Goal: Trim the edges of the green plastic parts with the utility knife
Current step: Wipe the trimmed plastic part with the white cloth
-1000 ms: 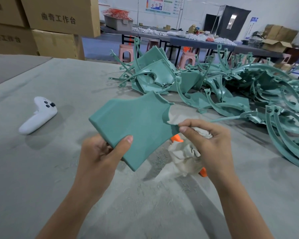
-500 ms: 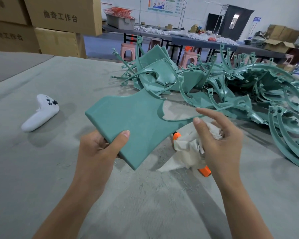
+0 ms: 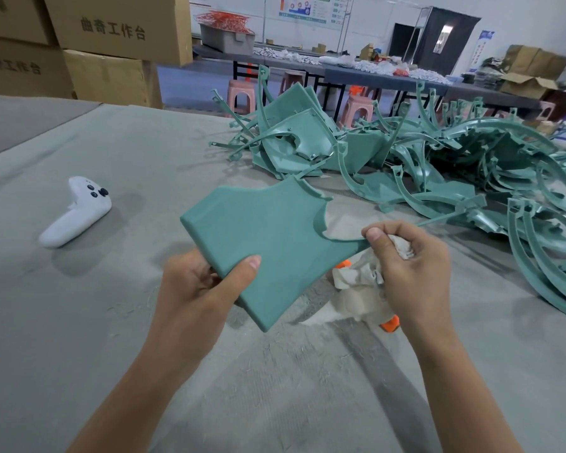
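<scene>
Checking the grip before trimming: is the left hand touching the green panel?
Touching. The head view shows the left hand gripping the green panel, thumb lying on its top face.

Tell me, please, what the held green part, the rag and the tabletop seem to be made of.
Green part: moulded plastic, matte grainy face, thin ragged flash at its cut-out.
Rag: off-white woven cloth, likely cotton, soft crumpled folds.
Tabletop: grey, dull, fuzzy covering, perhaps felt.

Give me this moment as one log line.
left hand: grips green panel | right hand: holds cloth-wrapped orange tool at panel's right edge | green parts pile: behind
</scene>
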